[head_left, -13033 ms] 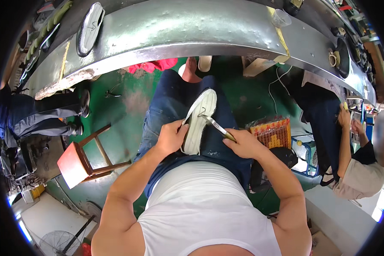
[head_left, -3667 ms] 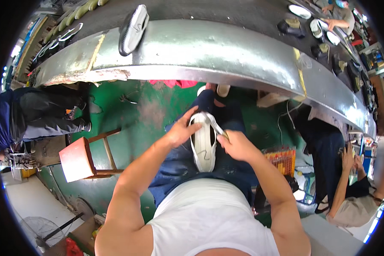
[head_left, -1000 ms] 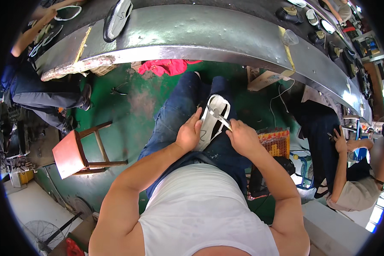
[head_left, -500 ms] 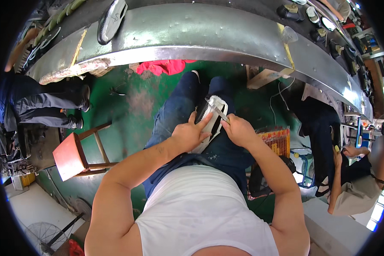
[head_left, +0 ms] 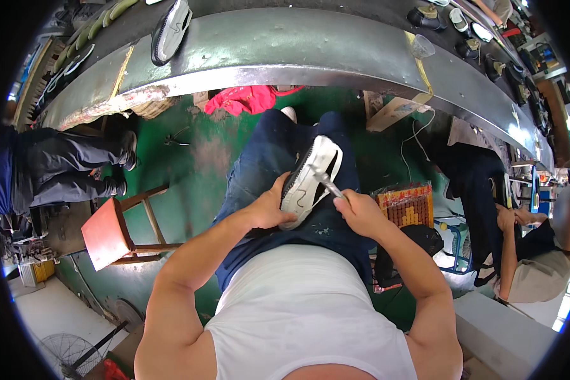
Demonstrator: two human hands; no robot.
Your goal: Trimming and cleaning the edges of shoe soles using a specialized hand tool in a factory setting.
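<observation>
Since half a second ago, the white shoe (head_left: 310,180) has tilted so that more of its pale sole faces up, and the metal tool (head_left: 326,182) now lies across the sole instead of at its edge. Both hands sit slightly lower over the lap than before.

Closest to the camera is the white sleeveless top (head_left: 304,316) of the person, with both bare forearms reaching forward from it. The left hand (head_left: 269,209) is closed around the heel end of the white shoe, thumb along the dark side and fingers beneath it, holding it sole-up on the thighs in dark blue jeans (head_left: 266,164). The right hand (head_left: 358,212) is clenched on the handle of the metal tool, whose tip touches the sole near the middle.

To the person's left a red stool (head_left: 111,231) with wooden legs stands on the green floor (head_left: 190,158). To the right, a patterned red-and-yellow basket (head_left: 406,204) sits just beside the right thigh.

Further off, a red cloth (head_left: 250,98) lies on the floor under the long grey metal conveyor bench (head_left: 285,47), which curves across the top. A dark shoe sole (head_left: 172,28) rests on it at the left. A seated co-worker's dark trousers (head_left: 63,168) show at the left edge, and another co-worker (head_left: 525,253) sits at the right.
</observation>
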